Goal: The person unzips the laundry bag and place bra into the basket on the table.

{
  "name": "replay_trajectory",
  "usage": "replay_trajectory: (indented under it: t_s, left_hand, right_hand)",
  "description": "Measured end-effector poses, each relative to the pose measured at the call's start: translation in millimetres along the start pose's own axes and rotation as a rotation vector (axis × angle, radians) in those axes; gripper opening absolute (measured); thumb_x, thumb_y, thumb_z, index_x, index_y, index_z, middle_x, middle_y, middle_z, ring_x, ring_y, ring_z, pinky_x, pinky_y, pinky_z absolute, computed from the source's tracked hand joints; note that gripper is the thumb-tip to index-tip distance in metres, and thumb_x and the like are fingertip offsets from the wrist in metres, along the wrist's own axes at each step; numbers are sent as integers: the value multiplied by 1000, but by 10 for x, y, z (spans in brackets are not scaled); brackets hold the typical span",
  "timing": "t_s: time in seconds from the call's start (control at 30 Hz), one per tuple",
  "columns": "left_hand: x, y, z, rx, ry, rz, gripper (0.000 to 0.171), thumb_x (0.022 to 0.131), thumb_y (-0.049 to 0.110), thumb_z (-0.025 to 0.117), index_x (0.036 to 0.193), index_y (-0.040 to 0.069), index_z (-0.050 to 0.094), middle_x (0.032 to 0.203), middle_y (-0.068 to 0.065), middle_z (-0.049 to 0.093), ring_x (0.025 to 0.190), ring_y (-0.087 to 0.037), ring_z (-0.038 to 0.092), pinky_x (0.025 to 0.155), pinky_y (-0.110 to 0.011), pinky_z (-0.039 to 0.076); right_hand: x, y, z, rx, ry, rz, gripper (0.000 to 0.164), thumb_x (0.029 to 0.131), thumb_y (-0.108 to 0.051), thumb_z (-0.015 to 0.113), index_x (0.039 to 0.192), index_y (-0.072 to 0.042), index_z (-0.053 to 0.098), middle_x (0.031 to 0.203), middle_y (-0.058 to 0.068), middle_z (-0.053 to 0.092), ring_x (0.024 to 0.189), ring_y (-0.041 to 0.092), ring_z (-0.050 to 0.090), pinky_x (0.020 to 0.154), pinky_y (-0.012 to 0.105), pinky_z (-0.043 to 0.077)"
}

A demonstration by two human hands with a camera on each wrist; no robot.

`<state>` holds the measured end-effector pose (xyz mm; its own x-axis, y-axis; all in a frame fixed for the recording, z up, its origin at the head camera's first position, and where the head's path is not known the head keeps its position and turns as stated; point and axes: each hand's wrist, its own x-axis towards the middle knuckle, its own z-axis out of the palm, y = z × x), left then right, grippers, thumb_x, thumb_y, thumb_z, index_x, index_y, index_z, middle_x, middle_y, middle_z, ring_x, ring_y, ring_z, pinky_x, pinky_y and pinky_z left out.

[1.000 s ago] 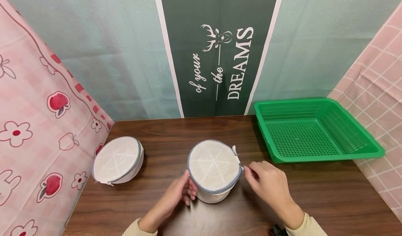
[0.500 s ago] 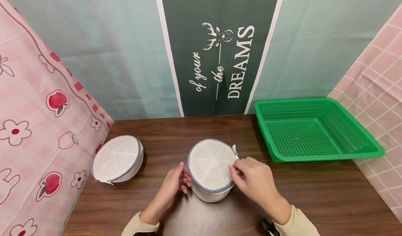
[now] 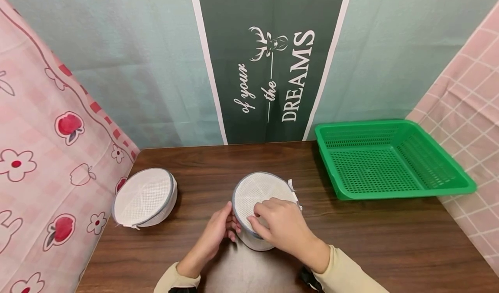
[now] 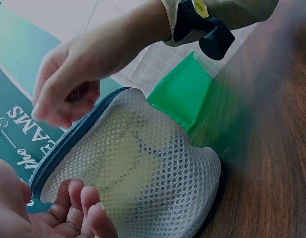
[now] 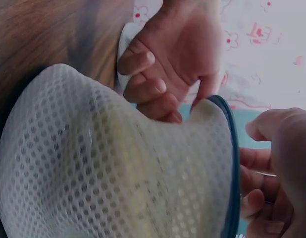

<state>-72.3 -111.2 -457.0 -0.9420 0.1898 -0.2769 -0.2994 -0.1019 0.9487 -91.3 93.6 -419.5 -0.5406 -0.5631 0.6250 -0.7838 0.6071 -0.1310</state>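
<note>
A round white mesh laundry bag [image 3: 251, 193] with a blue-grey zipped rim stands on the brown table. Through its mesh in the left wrist view shows something pale yellow with dark markings [image 4: 126, 168]; its kind is unclear. My left hand [image 3: 216, 232] rests against the bag's left side, thumb by the rim, fingers loosely bent. Over the front part of the lid hovers my right hand [image 3: 284, 228], its fingers loosely curled, and in the right wrist view thumb and fingers are apart with nothing between. The white zip end [image 3: 299, 207] lies at the bag's right edge.
Another round mesh bag [image 3: 146, 197], tilted, sits at the table's left. At the back right stands a green plastic basket [image 3: 337, 188]. A teal and dark green cloth [image 3: 163, 89] hangs behind the brown table [image 3: 370, 241], with pink cloths on both sides.
My right hand has left the zip end at the bag's right edge and moved left across the lid. My left hand drew slightly away from the bag, then came back against it.
</note>
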Motion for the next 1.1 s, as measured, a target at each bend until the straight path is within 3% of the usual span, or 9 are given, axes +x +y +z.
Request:
replay_trajectory:
  t_s: [0.23, 0.5, 0.73, 0.97, 1.1]
  left_hand:
    - [-18, 27, 14, 11, -9, 30, 41, 111, 31, 38, 96, 1, 60, 75, -4, 57, 68, -13, 56, 53, -20, 46]
    - [-28, 35, 25, 48, -4, 81, 38, 111, 24, 42, 96, -7, 59, 74, -2, 56, 68, -13, 54, 55, -21, 46]
    - [-17, 20, 35, 50, 13, 76, 36, 109, 23, 46, 97, -7, 60, 74, -1, 57, 66, -11, 54, 55, -20, 44]
    - [-6, -18, 36, 33, 30, 79, 43, 110, 25, 45, 100, -15, 54, 73, -2, 55, 63, -12, 55, 54, -20, 43]
    - [-8, -18, 34, 20, 24, 73, 42, 110, 26, 44, 100, -12, 56, 72, -2, 55, 63, -11, 54, 54, -20, 43]
  right_hand:
    - [-1, -37, 54, -10, -47, 15, 31, 86, -38, 76, 74, -19, 55, 61, -12, 43, 55, 9, 50, 47, 25, 39]
    - [-30, -55, 107, -35, -56, 11, 46, 80, -52, 82, 74, -17, 52, 62, -10, 41, 52, 9, 45, 44, 22, 34]
    - [-45, -58, 124, -69, -86, 15, 40, 75, -43, 85, 81, -16, 56, 63, -8, 45, 55, 13, 55, 44, 29, 42]
    - [-55, -56, 127, -46, -101, 11, 32, 77, -28, 81, 78, -16, 51, 65, -8, 41, 52, 7, 42, 43, 23, 34]
    - [-68, -42, 123, -60, -103, 1, 33, 75, -30, 81, 80, -17, 51, 67, -9, 42, 52, 7, 42, 43, 23, 35]
